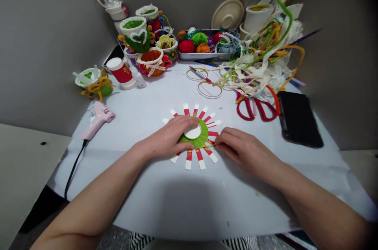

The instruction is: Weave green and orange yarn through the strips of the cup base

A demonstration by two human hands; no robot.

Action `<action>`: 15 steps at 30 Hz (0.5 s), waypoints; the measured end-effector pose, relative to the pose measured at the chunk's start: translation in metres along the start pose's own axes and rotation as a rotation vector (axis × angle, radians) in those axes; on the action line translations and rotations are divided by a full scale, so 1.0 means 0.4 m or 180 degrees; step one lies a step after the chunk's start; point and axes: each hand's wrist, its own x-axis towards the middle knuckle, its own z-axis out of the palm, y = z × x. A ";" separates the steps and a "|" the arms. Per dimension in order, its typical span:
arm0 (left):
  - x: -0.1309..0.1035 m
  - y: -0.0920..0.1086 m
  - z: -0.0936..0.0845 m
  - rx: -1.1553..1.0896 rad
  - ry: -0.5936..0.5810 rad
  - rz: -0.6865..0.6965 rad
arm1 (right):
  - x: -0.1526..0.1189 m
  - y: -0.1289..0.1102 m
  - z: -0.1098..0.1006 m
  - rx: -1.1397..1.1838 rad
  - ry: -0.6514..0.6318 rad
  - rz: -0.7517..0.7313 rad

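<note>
A paper cup cut into red-and-white strips [200, 159] lies splayed flat on the white table, its strips fanning out like rays. Green yarn [202, 136] is wound in a ring around the cup's round white base [193, 131]. My left hand [174, 134] grips the cup from the left, fingers over the far side of the ring and thumb on its near edge. On the right, my right hand [239, 145] pinches the loose end of the yarn between thumb and fingers. A short length of that yarn runs taut over the strips to the ring.
A pink glue gun [97, 119] with a black cord lies left. Yarn-covered cups [134, 33] and a red-and-white paper cup [121, 73] stand behind it. A metal tray [203, 56] holds yarn balls. Red-handled scissors [256, 109], lace [265, 65] and a black phone [299, 119] lie right.
</note>
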 end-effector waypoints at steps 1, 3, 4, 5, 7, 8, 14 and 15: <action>0.000 0.001 0.000 0.0006 -0.0010 0.0000 | -0.002 -0.003 -0.005 -0.0024 -0.0076 -0.0062; 0.001 0.002 0.000 0.0012 -0.0014 0.0017 | -0.007 -0.011 -0.017 -0.0036 -0.0271 -0.0207; 0.000 0.002 0.001 0.0011 -0.0013 0.0018 | -0.009 -0.014 -0.023 -0.0022 -0.0358 -0.0271; 0.000 0.001 0.001 0.0008 -0.0014 0.0012 | -0.010 -0.018 -0.028 0.0000 -0.0444 -0.0316; -0.001 0.000 0.001 0.0008 -0.0012 -0.0009 | -0.014 -0.024 -0.036 0.0050 -0.0586 -0.0350; -0.001 -0.001 0.001 0.0011 -0.0009 -0.0014 | -0.015 -0.027 -0.039 0.0063 -0.0644 -0.0350; -0.002 -0.007 0.004 0.0039 0.0030 0.0052 | -0.027 -0.042 -0.035 -0.0068 -0.0942 -0.0449; -0.002 -0.007 0.005 0.0053 0.0027 0.0045 | -0.029 -0.045 -0.031 -0.0146 -0.0978 -0.0465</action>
